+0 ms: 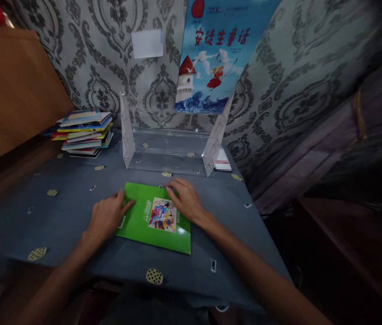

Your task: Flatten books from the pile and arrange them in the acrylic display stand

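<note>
A thin green book (140,212) lies flat in front of me, turned sideways, with a colourful picture on its cover. At its left edge is my left hand (107,212), closed with the thumb and a finger over the cover. My right hand (186,198) grips the far right edge, its thumb resting on the cover and its fingers curled along the rim. The undersides of both hands' fingers are hidden. Just beyond the book stands a clear plastic rack (168,151) with upright side panels and no books on it.
A patterned dark blue cloth covers the table (75,216). At the back left is a stack of books (85,133), beside a wooden panel (15,85). A blue poster (214,58) hangs on the wallpaper. A blurred-out white item (223,160) lies right of the rack.
</note>
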`<action>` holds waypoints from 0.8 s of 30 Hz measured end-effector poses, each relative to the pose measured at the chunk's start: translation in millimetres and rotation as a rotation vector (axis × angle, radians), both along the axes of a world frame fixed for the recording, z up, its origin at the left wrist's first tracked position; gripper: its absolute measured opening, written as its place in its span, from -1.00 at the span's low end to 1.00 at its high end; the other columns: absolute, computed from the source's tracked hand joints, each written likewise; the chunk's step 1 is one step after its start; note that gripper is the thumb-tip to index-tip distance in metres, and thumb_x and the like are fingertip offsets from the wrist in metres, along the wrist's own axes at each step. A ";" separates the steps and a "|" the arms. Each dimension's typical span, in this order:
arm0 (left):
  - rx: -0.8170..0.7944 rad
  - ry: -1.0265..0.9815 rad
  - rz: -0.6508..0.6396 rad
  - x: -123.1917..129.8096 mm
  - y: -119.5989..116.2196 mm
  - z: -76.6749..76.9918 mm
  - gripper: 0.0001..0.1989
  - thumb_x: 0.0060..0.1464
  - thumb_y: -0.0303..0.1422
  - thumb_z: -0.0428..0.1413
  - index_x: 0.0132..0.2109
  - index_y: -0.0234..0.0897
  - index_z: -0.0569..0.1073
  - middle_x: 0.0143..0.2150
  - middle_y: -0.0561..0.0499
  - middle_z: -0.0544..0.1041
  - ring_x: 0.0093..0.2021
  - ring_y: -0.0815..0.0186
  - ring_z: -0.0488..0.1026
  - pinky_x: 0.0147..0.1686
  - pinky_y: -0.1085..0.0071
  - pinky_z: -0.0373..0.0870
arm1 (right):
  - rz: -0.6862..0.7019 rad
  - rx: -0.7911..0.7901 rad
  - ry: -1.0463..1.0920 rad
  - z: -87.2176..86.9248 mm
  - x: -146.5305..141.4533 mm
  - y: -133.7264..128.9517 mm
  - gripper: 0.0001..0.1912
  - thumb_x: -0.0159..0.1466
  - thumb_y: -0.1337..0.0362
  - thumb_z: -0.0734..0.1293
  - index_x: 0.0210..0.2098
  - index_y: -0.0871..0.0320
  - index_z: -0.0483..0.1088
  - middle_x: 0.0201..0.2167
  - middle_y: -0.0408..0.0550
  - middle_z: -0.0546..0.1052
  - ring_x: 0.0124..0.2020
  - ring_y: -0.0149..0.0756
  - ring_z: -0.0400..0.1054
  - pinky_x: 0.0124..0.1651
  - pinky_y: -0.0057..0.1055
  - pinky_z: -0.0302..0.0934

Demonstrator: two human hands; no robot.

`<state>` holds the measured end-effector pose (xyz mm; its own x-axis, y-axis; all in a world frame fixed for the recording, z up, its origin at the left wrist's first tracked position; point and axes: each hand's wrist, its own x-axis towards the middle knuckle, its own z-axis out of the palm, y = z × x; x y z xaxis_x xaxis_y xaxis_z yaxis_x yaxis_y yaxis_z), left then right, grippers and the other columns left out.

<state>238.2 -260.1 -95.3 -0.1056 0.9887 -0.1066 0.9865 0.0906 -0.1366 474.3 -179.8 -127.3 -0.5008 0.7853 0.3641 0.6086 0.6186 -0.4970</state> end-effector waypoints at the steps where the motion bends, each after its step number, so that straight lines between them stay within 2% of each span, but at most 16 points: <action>1: -0.012 -0.012 -0.024 5.3 -0.6 -0.2 -0.59 0.38 -0.08 -0.13 0.11 -0.27 0.38 -0.13 -0.16 0.60 -0.18 0.04 0.61 -0.30 0.30 0.43 | 0.044 -0.007 -0.012 4.3 -3.7 -5.8 -0.76 0.44 0.31 0.18 -0.18 0.19 0.48 -0.21 0.05 0.53 -0.10 -0.17 0.38 0.02 -0.21 0.27; 3: -0.031 -0.026 -0.060 12.5 -1.2 -0.7 -0.62 0.40 -0.15 -0.13 0.12 -0.27 0.38 -0.13 -0.16 0.61 -0.18 0.05 0.61 -0.28 0.28 0.44 | 0.157 -0.049 -0.025 7.4 -15.3 -19.4 -0.72 0.47 0.30 0.14 -0.05 0.20 0.46 -0.10 0.06 0.54 -0.03 -0.19 0.39 0.06 -0.21 0.29; 6: 0.036 -0.011 -0.098 15.6 -0.3 -5.5 -0.65 0.40 -0.22 -0.15 0.07 -0.27 0.43 -0.10 -0.19 0.60 -0.11 0.02 0.58 -0.26 0.23 0.48 | 0.317 -0.068 -0.090 -1.7 -37.1 -36.1 -0.63 0.48 0.25 0.13 0.21 0.18 0.33 0.24 0.11 0.41 0.26 -0.16 0.26 0.29 -0.14 0.18; 9: 0.178 -0.040 -0.224 12.3 3.2 -20.2 -0.63 0.37 -0.38 -0.18 0.12 -0.31 0.44 0.15 -0.25 0.51 0.12 0.01 0.48 -0.02 0.12 0.49 | 0.359 -0.050 -0.170 -15.9 -51.3 -41.4 -0.48 0.46 0.20 0.17 0.34 0.30 0.18 0.39 0.22 0.21 0.44 -0.08 0.03 0.44 -0.06 -0.02; 12: 0.250 -0.135 -0.337 5.4 7.0 -39.5 -0.54 0.31 -0.49 -0.20 0.24 -0.36 0.37 0.30 -0.25 0.40 0.27 0.07 0.38 0.22 0.11 0.35 | 0.365 -0.037 -0.222 -24.5 -49.1 -38.1 -0.36 0.45 0.13 0.21 0.37 0.42 0.09 0.42 0.31 0.13 0.48 -0.02 -0.09 0.49 -0.01 -0.16; 16: 0.301 -0.199 -0.356 -4.0 8.7 -54.5 -0.54 0.36 -0.39 -0.22 0.26 -0.32 0.37 0.32 -0.19 0.40 0.29 0.08 0.36 0.25 0.08 0.33 | 0.294 -0.037 -0.216 -30.2 -21.0 -30.4 -0.28 0.45 -0.04 0.16 0.41 0.32 0.06 0.45 0.24 0.09 0.49 -0.02 -0.12 0.49 0.01 -0.20; 20: 0.310 -0.165 -0.376 -8.8 9.6 -56.6 -0.52 0.35 -0.43 -0.24 0.26 -0.37 0.38 0.32 -0.22 0.40 0.34 0.06 0.30 0.29 0.03 0.26 | 0.103 -0.065 -0.241 -35.8 20.6 -25.9 -0.26 0.46 -0.11 0.07 0.42 0.27 0.06 0.45 0.22 0.08 0.49 -0.03 -0.13 0.48 0.04 -0.18; 22: 0.303 -0.141 -0.391 -5.4 11.3 -57.3 -0.52 0.34 -0.47 -0.24 0.25 -0.39 0.39 0.31 -0.24 0.41 0.37 0.05 0.26 0.32 -0.03 0.19 | -0.005 -0.078 -0.240 -38.9 38.3 -25.2 -0.27 0.46 -0.11 0.05 0.43 0.27 0.06 0.44 0.24 0.11 0.48 -0.01 -0.09 0.47 0.05 -0.14; 24: 0.290 -0.145 -0.422 5.5 13.6 -58.7 -0.54 0.36 -0.41 -0.20 0.25 -0.39 0.40 0.30 -0.27 0.41 0.37 0.05 0.26 0.34 -0.05 0.16 | -0.055 -0.084 -0.224 -42.2 50.1 -25.1 -0.28 0.47 -0.10 0.05 0.44 0.24 0.03 0.44 0.22 0.12 0.48 -0.02 -0.08 0.45 0.06 -0.09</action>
<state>243.7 -246.5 -154.0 0.3035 0.9329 0.1937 0.9521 -0.3048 -0.0242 524.4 -204.9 -169.6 -0.5169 0.8366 0.1813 0.7412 0.5434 -0.3942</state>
